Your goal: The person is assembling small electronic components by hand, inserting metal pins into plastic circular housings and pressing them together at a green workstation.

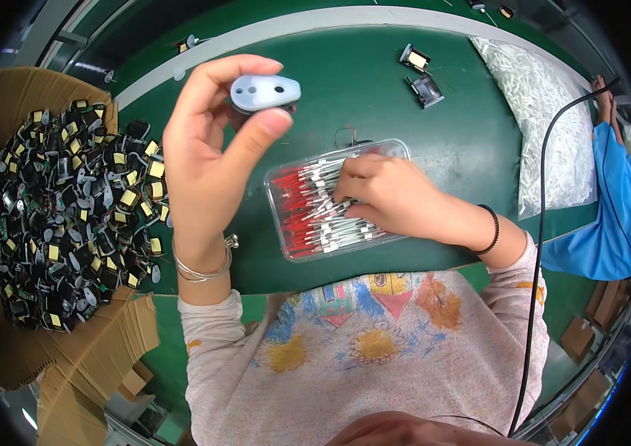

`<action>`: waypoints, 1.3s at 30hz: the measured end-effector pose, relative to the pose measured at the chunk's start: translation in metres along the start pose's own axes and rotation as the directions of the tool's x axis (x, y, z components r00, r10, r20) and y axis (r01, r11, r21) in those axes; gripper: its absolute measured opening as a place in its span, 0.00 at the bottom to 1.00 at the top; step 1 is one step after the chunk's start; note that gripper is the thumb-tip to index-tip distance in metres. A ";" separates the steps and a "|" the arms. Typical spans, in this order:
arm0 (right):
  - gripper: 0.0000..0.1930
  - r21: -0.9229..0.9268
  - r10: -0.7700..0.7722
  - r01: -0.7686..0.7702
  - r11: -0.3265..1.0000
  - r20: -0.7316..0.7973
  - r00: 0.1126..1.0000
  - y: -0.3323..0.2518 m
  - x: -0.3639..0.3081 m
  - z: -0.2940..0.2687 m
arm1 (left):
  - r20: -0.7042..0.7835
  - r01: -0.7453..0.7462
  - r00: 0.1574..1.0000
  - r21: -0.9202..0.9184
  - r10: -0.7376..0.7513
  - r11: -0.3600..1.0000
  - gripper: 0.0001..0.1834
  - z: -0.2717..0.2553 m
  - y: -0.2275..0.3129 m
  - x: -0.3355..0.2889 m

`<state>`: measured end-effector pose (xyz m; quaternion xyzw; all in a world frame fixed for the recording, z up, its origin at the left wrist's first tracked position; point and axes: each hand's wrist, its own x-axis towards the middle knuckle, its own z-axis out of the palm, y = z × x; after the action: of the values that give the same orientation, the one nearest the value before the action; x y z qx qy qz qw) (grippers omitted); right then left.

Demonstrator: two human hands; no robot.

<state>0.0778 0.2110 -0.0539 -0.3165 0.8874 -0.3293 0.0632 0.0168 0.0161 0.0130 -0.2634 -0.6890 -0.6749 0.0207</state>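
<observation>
My left hand (208,160) is raised over the green table (449,141) and pinches a small grey oval plastic part with two holes (264,92) between thumb and fingers. My right hand (393,195) reaches into a clear plastic tray (286,178) filled with several red-and-white wire pieces (308,212); its fingertips rest among the wires, and I cannot tell whether it holds one.
A cardboard box (26,97) at my left holds a heap of small black-and-yellow components (70,208). Two similar components (421,74) lie at the far side of the table. A bag of white pieces (546,111) lies at right, beside a person in blue (613,201). A black cable (542,245) hangs at right.
</observation>
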 end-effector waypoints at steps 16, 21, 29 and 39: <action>0.11 0.187 0.105 -0.119 0.975 0.084 0.991 -0.010 0.015 -0.061 | 0.192 0.044 0.980 0.093 -0.061 0.995 0.19 -0.017 0.011 0.006; 0.11 0.200 0.046 -0.027 0.979 -0.093 0.995 -0.010 0.015 -0.070 | 0.434 0.018 0.890 0.271 -0.139 0.962 0.21 -0.021 0.004 0.012; 0.10 0.000 -0.085 0.090 0.996 -0.301 0.950 -0.010 0.012 -0.075 | 0.678 -0.124 0.724 0.313 -0.130 0.942 0.19 -0.004 0.002 0.006; 0.06 0.540 -0.064 0.308 0.783 -0.422 0.904 -0.004 0.017 -0.077 | 0.602 -0.019 0.796 0.137 -0.067 0.990 0.21 0.002 0.000 0.008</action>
<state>0.0415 0.2403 0.0096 -0.2979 0.6972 -0.6503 -0.0478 0.0104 0.0208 0.0161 -0.4542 -0.7070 -0.5073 -0.1910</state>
